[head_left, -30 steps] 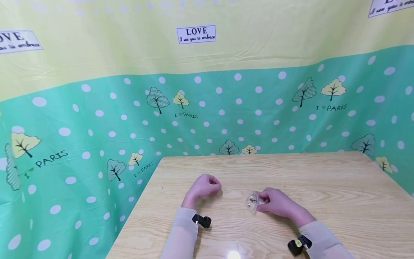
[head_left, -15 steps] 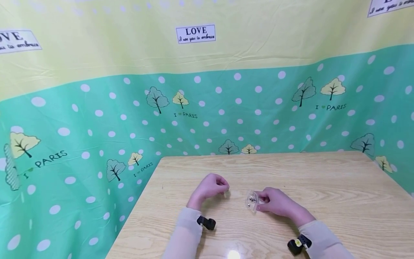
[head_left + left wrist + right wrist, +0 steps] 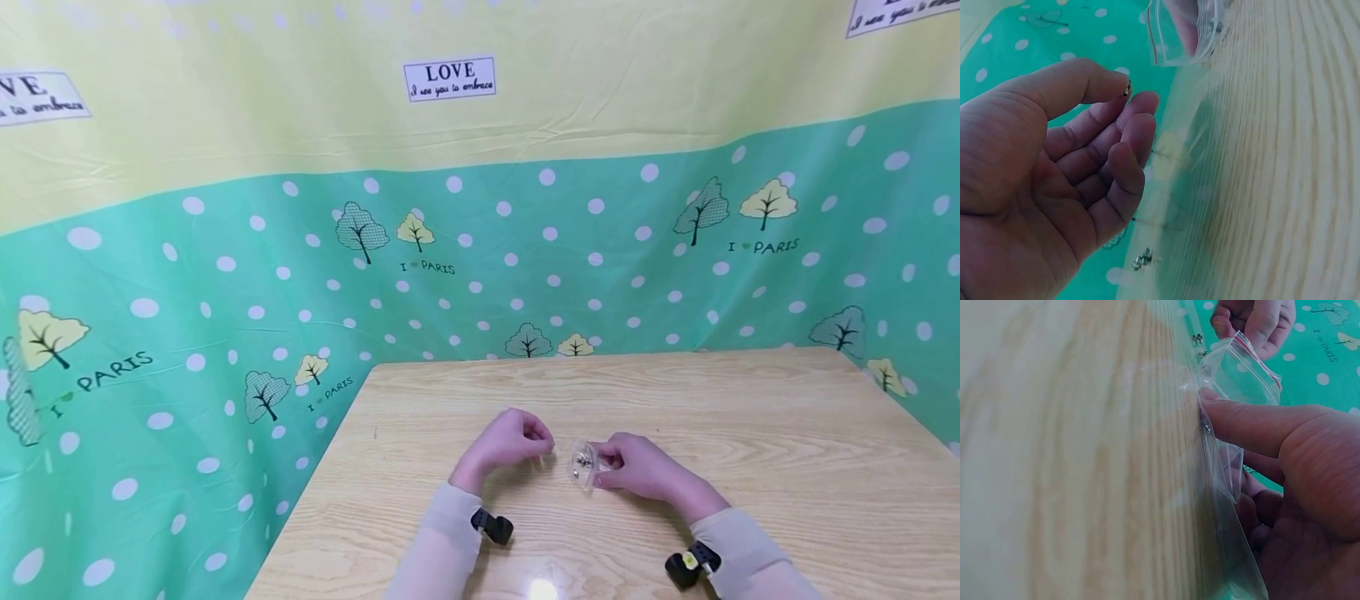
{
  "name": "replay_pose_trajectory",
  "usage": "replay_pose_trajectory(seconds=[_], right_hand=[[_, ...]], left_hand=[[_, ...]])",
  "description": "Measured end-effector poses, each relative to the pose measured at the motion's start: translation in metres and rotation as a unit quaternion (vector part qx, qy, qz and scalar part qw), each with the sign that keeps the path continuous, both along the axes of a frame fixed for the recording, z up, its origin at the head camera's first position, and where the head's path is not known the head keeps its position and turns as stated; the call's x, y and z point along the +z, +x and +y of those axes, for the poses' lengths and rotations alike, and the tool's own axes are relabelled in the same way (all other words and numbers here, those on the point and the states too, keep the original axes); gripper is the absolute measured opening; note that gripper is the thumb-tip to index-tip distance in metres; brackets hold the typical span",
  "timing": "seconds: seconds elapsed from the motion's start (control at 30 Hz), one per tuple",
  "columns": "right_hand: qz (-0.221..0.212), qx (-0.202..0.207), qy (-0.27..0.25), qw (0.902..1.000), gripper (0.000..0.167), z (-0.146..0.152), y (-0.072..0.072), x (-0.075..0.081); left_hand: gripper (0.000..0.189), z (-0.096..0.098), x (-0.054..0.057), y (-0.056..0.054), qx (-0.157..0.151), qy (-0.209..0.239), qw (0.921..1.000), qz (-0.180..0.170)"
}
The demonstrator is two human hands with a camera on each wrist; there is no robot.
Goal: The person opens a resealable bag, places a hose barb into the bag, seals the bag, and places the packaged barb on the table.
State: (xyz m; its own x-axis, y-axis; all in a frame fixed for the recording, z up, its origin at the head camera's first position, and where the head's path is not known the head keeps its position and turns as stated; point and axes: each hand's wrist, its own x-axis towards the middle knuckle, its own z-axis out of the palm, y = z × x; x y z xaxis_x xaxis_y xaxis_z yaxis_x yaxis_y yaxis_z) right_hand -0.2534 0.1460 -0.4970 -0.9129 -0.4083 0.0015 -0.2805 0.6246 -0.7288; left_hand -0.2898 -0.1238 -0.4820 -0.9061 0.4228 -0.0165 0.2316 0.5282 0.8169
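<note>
My left hand (image 3: pixel 510 440) pinches a small shiny metal piece (image 3: pixel 1127 89) between thumb and forefinger, just above the table. Its other fingers are loosely curled. My right hand (image 3: pixel 643 471) grips a clear zip-lock bag (image 3: pixel 579 477) with a red stripe along its mouth (image 3: pixel 1250 347), which gapes toward my left hand. Several small dark metal pieces (image 3: pixel 585 462) show inside the bag. Below the left hand, in the left wrist view, lies a small metal cluster (image 3: pixel 1143 259). The exact kind of these pieces is too small to tell.
Both hands are over a light wood-grain table (image 3: pixel 750 417). A green and yellow printed curtain (image 3: pixel 480 250) hangs behind it and along the sides. Each wrist wears a black camera, such as the left one (image 3: pixel 493 527).
My left hand has moved right, close to the bag's mouth, still pinching the small piece. My right hand and the bag have stayed nearly in place.
</note>
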Motion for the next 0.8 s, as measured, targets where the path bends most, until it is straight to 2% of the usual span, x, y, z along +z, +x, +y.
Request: replay_pose_trajectory(seconds=[0.27,0.4,0.63,0.8], right_hand=[[0.008,0.010,0.003,0.9999,0.060,0.000,0.000,0.000],[0.009,0.012,0.003,0.9999,0.061,0.001,-0.001,0.000],[0.014,0.026,-0.005,0.9995,0.061,0.002,-0.001,-0.002],[0.007,0.018,-0.005,0.9998,0.060,0.002,-0.001,-0.001]], left_hand=[[0.007,0.012,-0.001,0.006,-0.025,0.014,0.9994,-0.020],[0.007,0.020,-0.001,0.008,-0.035,0.015,0.9992,-0.015],[0.007,0.031,-0.004,0.012,-0.037,0.023,0.9989,-0.015],[0.006,0.034,-0.007,0.012,-0.046,0.031,0.9982,-0.024]])
